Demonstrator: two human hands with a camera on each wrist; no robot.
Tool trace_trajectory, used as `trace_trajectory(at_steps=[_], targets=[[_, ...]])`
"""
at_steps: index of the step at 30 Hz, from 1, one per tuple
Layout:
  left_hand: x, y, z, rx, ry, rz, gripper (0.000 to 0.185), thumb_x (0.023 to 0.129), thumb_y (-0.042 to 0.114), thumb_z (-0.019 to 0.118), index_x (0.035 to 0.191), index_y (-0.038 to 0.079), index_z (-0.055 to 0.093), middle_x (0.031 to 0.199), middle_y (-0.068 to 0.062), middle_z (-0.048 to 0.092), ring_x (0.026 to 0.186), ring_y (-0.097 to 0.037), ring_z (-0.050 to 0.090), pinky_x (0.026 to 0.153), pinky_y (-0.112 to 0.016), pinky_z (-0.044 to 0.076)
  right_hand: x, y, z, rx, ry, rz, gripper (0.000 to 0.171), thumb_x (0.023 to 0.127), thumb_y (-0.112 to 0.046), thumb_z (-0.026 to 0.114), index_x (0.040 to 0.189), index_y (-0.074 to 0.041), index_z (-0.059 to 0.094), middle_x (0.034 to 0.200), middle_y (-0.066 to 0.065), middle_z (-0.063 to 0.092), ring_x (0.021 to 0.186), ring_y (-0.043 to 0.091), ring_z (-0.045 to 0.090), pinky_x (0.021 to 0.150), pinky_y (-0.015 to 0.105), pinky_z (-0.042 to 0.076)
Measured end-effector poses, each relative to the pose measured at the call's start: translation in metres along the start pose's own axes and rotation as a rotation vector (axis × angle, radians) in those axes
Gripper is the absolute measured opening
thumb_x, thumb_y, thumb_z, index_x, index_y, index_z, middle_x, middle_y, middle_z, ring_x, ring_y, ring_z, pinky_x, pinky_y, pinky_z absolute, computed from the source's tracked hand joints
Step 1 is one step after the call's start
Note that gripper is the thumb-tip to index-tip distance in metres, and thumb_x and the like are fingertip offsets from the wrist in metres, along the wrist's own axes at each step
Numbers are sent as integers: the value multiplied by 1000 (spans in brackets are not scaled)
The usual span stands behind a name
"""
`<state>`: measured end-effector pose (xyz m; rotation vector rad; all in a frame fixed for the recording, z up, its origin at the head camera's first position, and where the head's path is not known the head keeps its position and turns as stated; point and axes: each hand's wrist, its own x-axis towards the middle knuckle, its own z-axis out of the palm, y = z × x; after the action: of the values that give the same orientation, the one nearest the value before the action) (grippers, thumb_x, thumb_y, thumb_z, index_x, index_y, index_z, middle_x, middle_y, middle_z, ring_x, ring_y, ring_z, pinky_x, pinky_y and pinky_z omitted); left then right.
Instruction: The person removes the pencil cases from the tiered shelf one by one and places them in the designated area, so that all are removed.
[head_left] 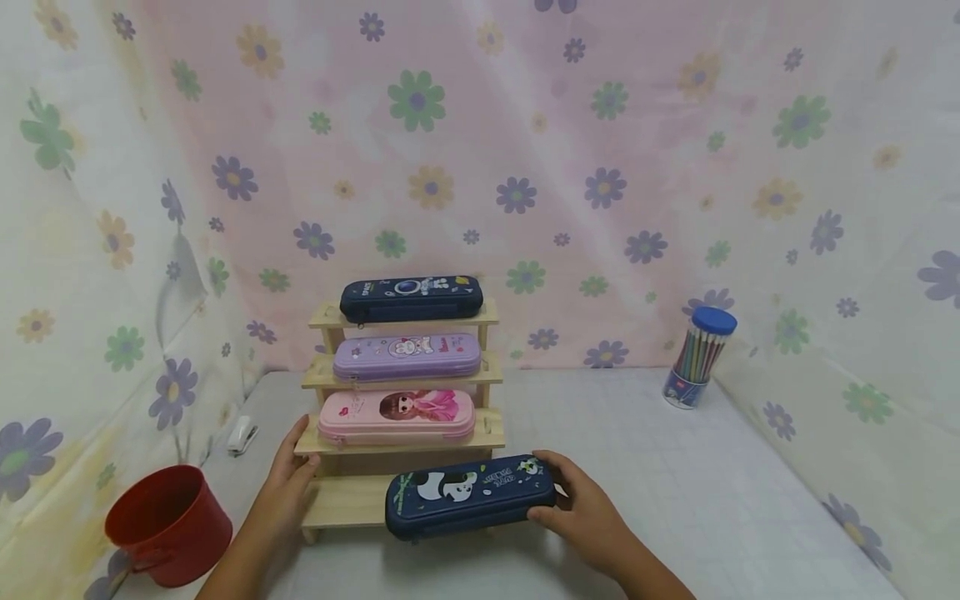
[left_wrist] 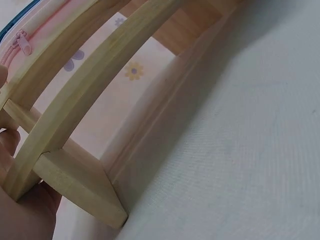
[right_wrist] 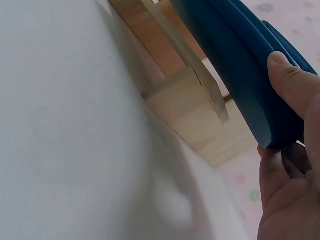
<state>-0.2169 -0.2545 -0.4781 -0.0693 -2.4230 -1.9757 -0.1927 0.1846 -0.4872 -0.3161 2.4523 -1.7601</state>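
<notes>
My right hand grips the right end of a dark blue pencil case with a panda print, thumb at its front. The case lies slanted over the lowest step of a wooden tiered stand, its underside above the white table in the right wrist view. With my left hand I hold the stand's left end by the second-lowest step. On that step lies a pink pencil case with a doll print. Above it are a purple case and, on top, a navy case with an astronaut.
A red bucket stands at the front left, beside my left forearm. Behind it lies a small white stapler. At the back right is a blue-lidded tub of pencils. Flowered cloth hangs behind and at both sides.
</notes>
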Motion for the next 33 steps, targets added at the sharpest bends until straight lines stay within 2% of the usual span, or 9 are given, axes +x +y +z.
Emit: trace_trajectory(at_steps=[8,12,16,23,27,31,33], targets=[[-2,-2,-1,-16,3,12,73,113,15,40,169,17,-7,175,-22,0,159,-49,6,122,-72,11,-4,5,-18,13,55,8,85,81,-25,88,154,-14,46,161,20,45,146,38,48,105,29,52],[-3,-2,-2,-53,-6,0,74,113,16,40,169,19,-8,173,-27,-1,159,-50,5,122,-73,10,-5,7,-27,-9,89,46,84,81,-27,89,154,-20,47,163,14,44,149,33,46,109,30,49],[-4,-1,-1,-73,-4,-23,74,113,18,40,169,21,-8,174,-25,-2,159,-49,4,122,-72,9,-7,10,-38,-17,108,61,83,82,-26,88,154,-23,46,165,13,41,151,32,43,111,30,46],[-3,-2,-1,-55,-1,-3,73,113,17,40,170,19,-6,175,-20,-2,160,-48,4,122,-72,7,-13,16,-54,10,103,70,84,85,-25,87,157,-20,43,168,15,35,152,34,40,109,27,48],[-3,-2,0,-60,4,-22,73,113,17,40,170,21,-6,176,-16,-3,160,-47,2,122,-73,6,-18,19,-64,17,98,65,84,86,-25,86,158,-17,42,168,17,35,151,37,41,108,28,50],[-2,-2,0,-64,6,-30,73,113,18,40,170,22,-6,176,-14,-4,161,-45,1,123,-73,5,-24,23,-73,16,104,51,82,88,-24,84,158,-16,42,166,19,37,149,39,42,105,22,50],[-1,-2,0,-54,7,-22,73,113,19,41,170,22,-5,177,-13,-4,161,-45,1,122,-73,5,-26,24,-79,10,107,36,81,89,-24,83,158,-15,41,164,21,39,146,33,47,102,19,50]])
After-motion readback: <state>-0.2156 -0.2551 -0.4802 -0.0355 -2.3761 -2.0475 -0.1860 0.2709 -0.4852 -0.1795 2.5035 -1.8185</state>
